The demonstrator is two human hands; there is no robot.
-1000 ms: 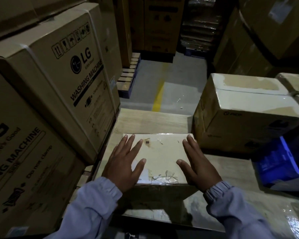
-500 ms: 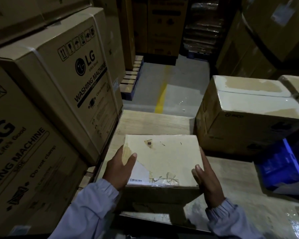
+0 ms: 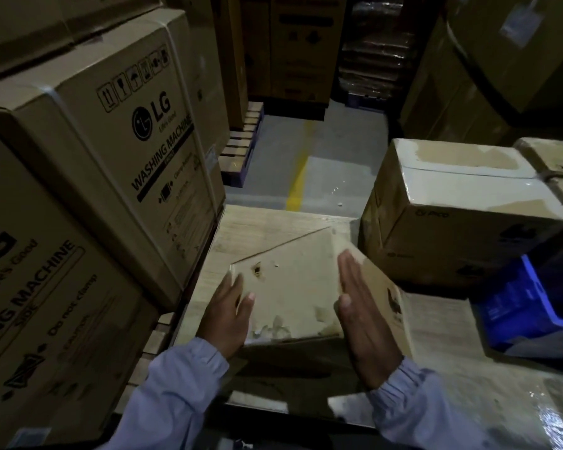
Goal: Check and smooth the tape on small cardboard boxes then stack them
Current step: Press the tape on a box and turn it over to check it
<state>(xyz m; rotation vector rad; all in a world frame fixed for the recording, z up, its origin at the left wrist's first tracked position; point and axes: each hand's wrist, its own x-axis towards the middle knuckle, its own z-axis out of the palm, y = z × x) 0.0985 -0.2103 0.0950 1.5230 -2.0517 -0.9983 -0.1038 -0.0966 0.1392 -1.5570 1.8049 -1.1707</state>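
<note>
Left hand [image 3: 228, 316] grips the closed, tilted small box [image 3: 293, 287] by its left edge. Right hand [image 3: 364, 323] presses the box's right side, fingers [image 3: 350, 274] straight and together.

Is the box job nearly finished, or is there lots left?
Not finished. Done: tape lies on the small box, wrinkled near the front edge. In hand: the left hand grips its left edge, the right hand presses flat against its side. Left: smoothing those wrinkles, then stacking it.

A warehouse: stacked washing machine cartons [image 3: 117, 151], pallets [image 3: 241, 147], painted floor line [image 3: 298, 177]
</note>
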